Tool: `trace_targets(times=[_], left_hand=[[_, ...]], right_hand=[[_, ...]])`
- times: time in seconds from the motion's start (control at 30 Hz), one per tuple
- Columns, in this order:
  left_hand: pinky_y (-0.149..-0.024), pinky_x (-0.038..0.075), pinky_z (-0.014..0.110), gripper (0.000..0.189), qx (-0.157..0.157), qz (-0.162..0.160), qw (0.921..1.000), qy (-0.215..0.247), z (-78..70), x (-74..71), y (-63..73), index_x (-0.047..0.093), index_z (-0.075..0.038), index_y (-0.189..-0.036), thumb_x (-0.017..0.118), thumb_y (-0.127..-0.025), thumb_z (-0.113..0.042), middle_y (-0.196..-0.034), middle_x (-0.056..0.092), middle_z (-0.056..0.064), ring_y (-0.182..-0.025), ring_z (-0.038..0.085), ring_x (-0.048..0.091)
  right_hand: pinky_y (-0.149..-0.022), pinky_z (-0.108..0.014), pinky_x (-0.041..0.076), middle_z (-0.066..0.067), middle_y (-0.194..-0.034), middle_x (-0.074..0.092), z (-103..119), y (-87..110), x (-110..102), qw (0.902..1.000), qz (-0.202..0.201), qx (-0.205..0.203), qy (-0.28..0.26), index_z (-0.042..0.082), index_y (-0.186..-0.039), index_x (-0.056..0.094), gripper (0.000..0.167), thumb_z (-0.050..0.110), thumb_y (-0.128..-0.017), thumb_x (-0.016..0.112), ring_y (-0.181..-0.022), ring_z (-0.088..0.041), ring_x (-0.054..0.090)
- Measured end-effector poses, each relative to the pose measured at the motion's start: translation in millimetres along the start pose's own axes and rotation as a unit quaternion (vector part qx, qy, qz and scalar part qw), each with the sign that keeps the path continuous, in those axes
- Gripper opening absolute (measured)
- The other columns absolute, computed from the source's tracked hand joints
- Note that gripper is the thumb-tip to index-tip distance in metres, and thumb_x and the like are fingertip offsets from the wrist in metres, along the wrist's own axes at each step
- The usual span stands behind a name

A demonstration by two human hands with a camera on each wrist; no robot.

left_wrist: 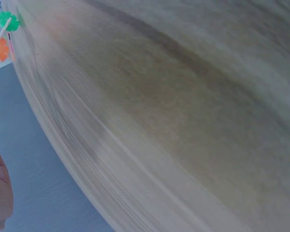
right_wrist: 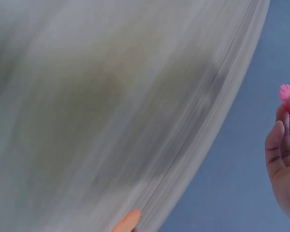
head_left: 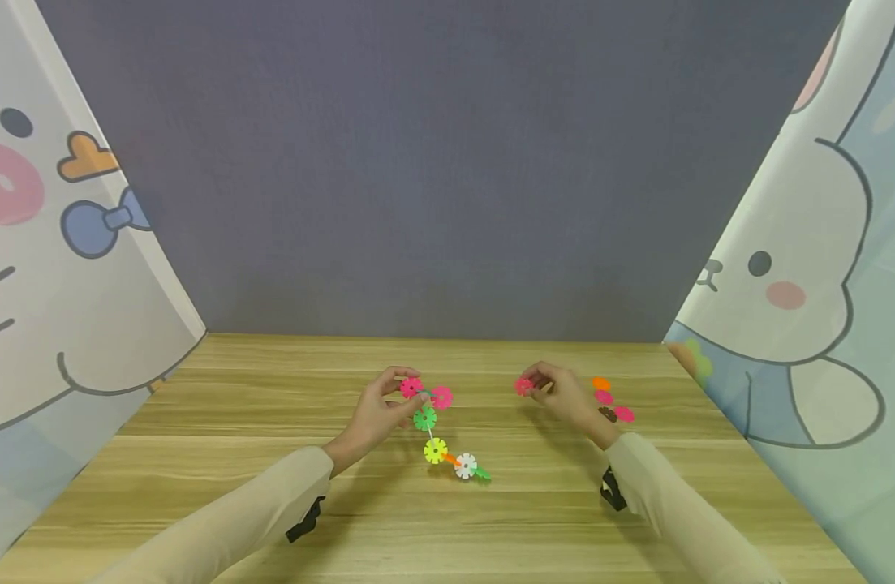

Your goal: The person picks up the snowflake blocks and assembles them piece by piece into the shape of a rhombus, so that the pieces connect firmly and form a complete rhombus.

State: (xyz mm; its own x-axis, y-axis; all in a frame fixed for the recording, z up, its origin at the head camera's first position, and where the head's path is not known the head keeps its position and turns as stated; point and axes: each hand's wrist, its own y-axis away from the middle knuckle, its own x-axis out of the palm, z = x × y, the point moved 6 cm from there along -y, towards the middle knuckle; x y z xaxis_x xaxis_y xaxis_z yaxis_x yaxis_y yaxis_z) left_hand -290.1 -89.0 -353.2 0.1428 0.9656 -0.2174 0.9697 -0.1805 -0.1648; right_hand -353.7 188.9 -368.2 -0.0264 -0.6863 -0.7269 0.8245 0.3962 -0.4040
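In the head view my left hand point(head_left: 384, 403) pinches a chain of notched plastic snowflake discs at its upper end, by a deep pink disc point(head_left: 411, 388). From there the chain runs to a pink disc point(head_left: 441, 397) and down through a green disc point(head_left: 424, 418), a yellow disc point(head_left: 436, 451), an orange piece point(head_left: 451, 459) and a white disc point(head_left: 465, 465). A green disc point(head_left: 481, 473) seen edge-on ends it. Apart to the right, my right hand point(head_left: 558, 392) pinches a single pink snowflake disc point(head_left: 523, 386) between thumb and fingers; the right wrist view shows that pink disc point(right_wrist: 288, 91) too.
Loose discs lie on the wooden table point(head_left: 272, 454) right of my right hand: an orange disc point(head_left: 601, 383), a pink disc point(head_left: 604, 397), a brown disc point(head_left: 608, 414) and another pink disc point(head_left: 625, 414). A grey panel point(head_left: 432, 178) stands behind, with cartoon-printed walls at both sides.
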Motion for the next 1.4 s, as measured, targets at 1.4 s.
trace_targets(times=[1.4], left_hand=[[-0.057, 0.054, 0.041, 0.035, 0.007, 0.004, 1.0000, 0.004, 8.5, 4.2, -5.0, 0.052, -0.008, -0.117, 0.065, -0.085, -0.014, -0.109, 0.061, 0.020, -0.068, 0.034, 0.066]], right_hand=[[-0.047, -0.015, 0.044, -0.004, -0.078, 0.066, 96.4, 0.6, 48.1, 0.9750, -0.091, -0.198, -0.045, 0.005, -0.084, 0.065, 0.022, -0.011, -0.068, 0.070, -0.066, -0.012, 0.058]])
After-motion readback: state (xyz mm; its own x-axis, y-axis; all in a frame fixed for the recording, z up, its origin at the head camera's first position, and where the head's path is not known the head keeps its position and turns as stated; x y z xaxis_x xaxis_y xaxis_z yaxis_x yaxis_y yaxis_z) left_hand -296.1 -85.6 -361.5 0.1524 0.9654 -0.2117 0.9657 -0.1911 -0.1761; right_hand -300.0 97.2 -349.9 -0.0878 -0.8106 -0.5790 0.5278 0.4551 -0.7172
